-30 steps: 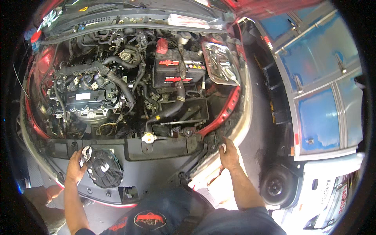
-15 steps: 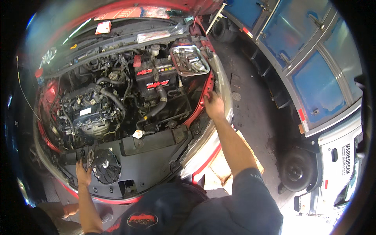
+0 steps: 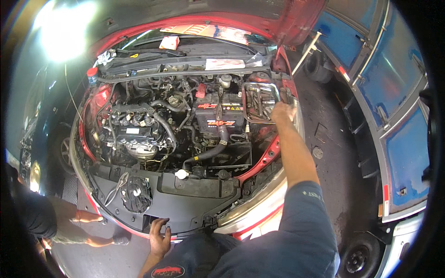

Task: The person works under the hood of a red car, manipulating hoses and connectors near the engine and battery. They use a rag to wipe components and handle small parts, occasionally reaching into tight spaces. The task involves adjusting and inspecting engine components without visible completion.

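Observation:
My right hand (image 3: 283, 112) reaches to the right edge of a metal tray (image 3: 260, 122) full of tools. Its fingers are bent around something greyish that I cannot make out. Over the front edge of the car, my left hand (image 3: 160, 237) hovers with loosely curled, parted fingers and nothing in it. Pliers with long handles (image 3: 121, 181) lie on the black front panel (image 3: 185, 204), beside a dark bundle in clear plastic (image 3: 136, 194). Behind them is the open engine bay, with the engine (image 3: 134, 131) at left and a black battery (image 3: 213, 118) near the tray.
A red hood (image 3: 222, 21) is raised over the bay. A white-capped filler neck (image 3: 181, 174) stands behind the front panel. Another person's legs (image 3: 76, 227) show at the lower left. A truck with blue panels (image 3: 384, 60) stands to the right.
My right hand has gone from the red fender edge up to the tool tray. My left hand has left the pliers and drawn back toward me. The view has shifted.

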Action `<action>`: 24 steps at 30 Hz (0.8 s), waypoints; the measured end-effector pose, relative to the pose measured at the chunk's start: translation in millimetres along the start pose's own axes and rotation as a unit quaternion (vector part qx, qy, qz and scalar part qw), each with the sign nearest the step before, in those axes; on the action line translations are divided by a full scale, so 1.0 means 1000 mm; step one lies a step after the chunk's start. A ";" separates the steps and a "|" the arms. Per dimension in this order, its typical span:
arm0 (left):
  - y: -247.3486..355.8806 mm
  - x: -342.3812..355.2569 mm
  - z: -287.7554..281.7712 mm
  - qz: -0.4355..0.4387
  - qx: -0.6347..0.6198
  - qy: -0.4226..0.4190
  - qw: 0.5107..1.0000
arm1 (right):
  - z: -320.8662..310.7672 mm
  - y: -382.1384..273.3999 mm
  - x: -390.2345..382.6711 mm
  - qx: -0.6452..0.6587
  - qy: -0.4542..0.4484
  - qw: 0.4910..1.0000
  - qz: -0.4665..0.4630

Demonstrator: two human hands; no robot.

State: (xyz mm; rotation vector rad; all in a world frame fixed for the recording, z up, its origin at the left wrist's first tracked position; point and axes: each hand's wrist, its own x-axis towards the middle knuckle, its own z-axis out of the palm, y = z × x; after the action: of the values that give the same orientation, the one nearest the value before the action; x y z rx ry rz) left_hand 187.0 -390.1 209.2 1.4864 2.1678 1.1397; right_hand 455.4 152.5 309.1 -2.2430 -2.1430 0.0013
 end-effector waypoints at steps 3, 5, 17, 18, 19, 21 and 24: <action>0.015 0.019 0.008 -0.080 -0.086 -0.071 0.991 | -0.034 0.021 -0.047 0.078 0.020 0.996 -0.035; 0.026 0.042 0.016 -0.169 -0.140 -0.137 0.966 | -0.041 0.040 -0.110 0.196 0.052 0.970 -0.137; 0.106 0.093 0.048 -0.255 -0.456 -0.342 0.781 | -0.013 0.067 -0.338 0.599 -0.129 0.743 -0.271; 0.105 0.084 0.052 -0.275 -0.486 -0.311 0.769 | -0.002 0.065 -0.349 0.633 -0.180 0.727 -0.198; 0.105 0.076 0.057 -0.272 -0.491 -0.307 0.768 | 0.010 0.061 -0.361 0.644 -0.236 0.721 -0.100; 0.102 0.061 0.066 -0.273 -0.504 -0.287 0.767 | 0.039 0.040 -0.391 0.683 -0.331 0.641 -0.117; 0.098 0.042 0.073 -0.258 -0.490 -0.305 0.775 | 0.066 0.033 -0.417 0.647 -0.231 0.703 -0.183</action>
State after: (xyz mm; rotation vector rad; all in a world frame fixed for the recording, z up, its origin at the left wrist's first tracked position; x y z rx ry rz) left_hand 278.3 -304.2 241.5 0.5750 1.0690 1.0746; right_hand 467.6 -263.8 231.4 -0.9695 -1.6327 1.6040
